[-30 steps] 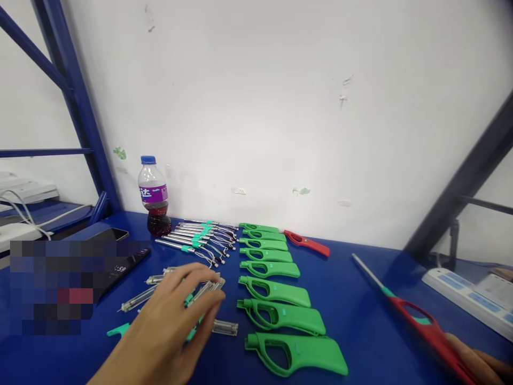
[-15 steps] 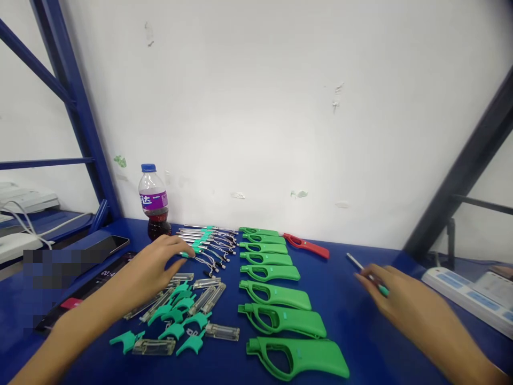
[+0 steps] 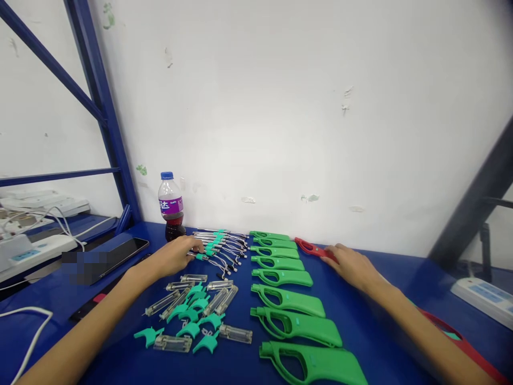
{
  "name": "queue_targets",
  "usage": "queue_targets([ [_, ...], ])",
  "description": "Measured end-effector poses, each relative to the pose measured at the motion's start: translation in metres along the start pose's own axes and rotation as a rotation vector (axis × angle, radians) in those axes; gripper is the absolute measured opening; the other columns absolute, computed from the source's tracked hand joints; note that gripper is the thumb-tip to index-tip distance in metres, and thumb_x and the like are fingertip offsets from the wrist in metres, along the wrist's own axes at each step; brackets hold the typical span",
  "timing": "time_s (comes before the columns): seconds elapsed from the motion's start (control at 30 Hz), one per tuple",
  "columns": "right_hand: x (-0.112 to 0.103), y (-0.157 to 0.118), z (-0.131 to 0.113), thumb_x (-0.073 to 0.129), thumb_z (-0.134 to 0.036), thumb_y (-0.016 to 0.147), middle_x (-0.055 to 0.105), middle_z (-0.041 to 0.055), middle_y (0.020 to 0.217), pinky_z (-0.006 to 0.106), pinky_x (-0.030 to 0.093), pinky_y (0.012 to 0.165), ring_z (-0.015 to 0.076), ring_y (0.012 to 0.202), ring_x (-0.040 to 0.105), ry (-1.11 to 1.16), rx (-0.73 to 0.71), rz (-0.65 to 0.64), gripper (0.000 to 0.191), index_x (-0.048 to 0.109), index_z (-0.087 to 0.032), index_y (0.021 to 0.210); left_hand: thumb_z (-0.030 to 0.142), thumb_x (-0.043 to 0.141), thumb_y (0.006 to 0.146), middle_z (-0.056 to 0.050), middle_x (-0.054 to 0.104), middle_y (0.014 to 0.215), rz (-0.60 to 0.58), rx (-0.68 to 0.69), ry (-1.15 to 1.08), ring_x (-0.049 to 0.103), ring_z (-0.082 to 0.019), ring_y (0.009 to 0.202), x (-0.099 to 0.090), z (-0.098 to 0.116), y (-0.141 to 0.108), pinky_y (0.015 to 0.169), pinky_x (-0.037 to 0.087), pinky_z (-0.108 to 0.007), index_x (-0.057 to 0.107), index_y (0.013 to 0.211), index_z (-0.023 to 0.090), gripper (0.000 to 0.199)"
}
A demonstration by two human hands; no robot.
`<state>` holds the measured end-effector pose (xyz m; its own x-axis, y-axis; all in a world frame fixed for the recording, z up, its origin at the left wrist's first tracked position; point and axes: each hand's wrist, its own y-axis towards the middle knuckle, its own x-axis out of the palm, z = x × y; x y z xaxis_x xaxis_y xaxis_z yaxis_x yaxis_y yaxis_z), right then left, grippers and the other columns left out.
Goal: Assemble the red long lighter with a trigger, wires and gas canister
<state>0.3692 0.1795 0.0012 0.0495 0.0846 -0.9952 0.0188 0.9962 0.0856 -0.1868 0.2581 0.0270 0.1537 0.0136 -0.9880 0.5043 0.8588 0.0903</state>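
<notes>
Left forearm [image 3: 108, 315] comes in from lower left, slanting up and right; wrist slightly bent, left hand [image 3: 180, 253] back-up over the near left ends of the metal tubes [image 3: 212, 239]. Its fingers curl inward, bunched rather than spread, tips at a tube with a teal collar [image 3: 202, 256]; can't tell if they pinch it. Right forearm [image 3: 409, 315] enters from lower right, reaching up and left, back of right hand [image 3: 348, 263] upward. Thumb on near side, fingers on far side, pinching the right end of the red casing [image 3: 310, 248], which lies near the wall beside the far end of the green casings [image 3: 303, 305]. Those run in a column between the arms, trigger loops facing left. Red lighter [image 3: 467, 350] sits lower right, partly hidden behind right forearm. Clear fuel tanks [image 3: 227, 299] and teal triggers [image 3: 191, 328] lie loosely mixed near the left forearm, on its right side. Wires [image 3: 230, 250] trail off the tubes toward the green column. Bottle [image 3: 171, 209] stands upright behind left hand, well apart from right hand.
</notes>
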Motion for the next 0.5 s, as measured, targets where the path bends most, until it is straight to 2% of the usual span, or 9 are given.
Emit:
queue_targets([
  [0.17,0.0,-0.014,0.007,0.077,-0.05,0.114,0.077,0.0095,0.137,0.05,0.068,0.104,0.0256,0.119,0.078,0.034,-0.002,-0.013,0.038,0.074,-0.021,0.138,0.049,0.078,0.11,-0.009,0.077,0.135,-0.029,0.008,0.016,0.077,-0.025,0.119,0.005,-0.002,0.0,0.105,0.068,-0.05,0.074,0.135,0.02,0.039],
  [0.27,-0.007,-0.021,0.011,0.076,-0.049,0.114,0.078,0.0089,0.134,0.048,0.068,0.102,0.0244,0.115,0.078,0.055,0.028,0.023,0.037,0.075,-0.02,0.136,0.048,0.078,0.11,-0.009,0.077,0.137,-0.02,0.036,0.041,0.076,-0.026,0.122,0.004,0.0,-0.002,0.107,0.067,-0.051,0.074,0.135,0.02,0.038],
  [0.4,-0.024,-0.04,0.017,0.076,-0.05,0.114,0.079,0.0074,0.126,0.045,0.069,0.098,0.0218,0.107,0.078,0.097,0.056,0.157,0.035,0.075,-0.02,0.133,0.048,0.078,0.111,-0.01,0.076,0.139,0.037,0.059,0.066,0.076,-0.026,0.124,-0.002,0.004,-0.008,0.108,0.067,-0.051,0.074,0.135,0.02,0.037],
  [0.5,-0.037,-0.08,0.017,0.072,-0.057,0.114,0.081,0.0065,0.121,0.041,0.068,0.089,0.0209,0.096,0.079,0.162,-0.011,0.306,0.039,0.074,-0.022,0.132,0.047,0.078,0.111,-0.009,0.076,0.137,0.09,0.069,0.07,0.076,-0.025,0.12,-0.01,0.008,-0.012,0.104,0.068,-0.049,0.074,0.135,0.02,0.037],
])
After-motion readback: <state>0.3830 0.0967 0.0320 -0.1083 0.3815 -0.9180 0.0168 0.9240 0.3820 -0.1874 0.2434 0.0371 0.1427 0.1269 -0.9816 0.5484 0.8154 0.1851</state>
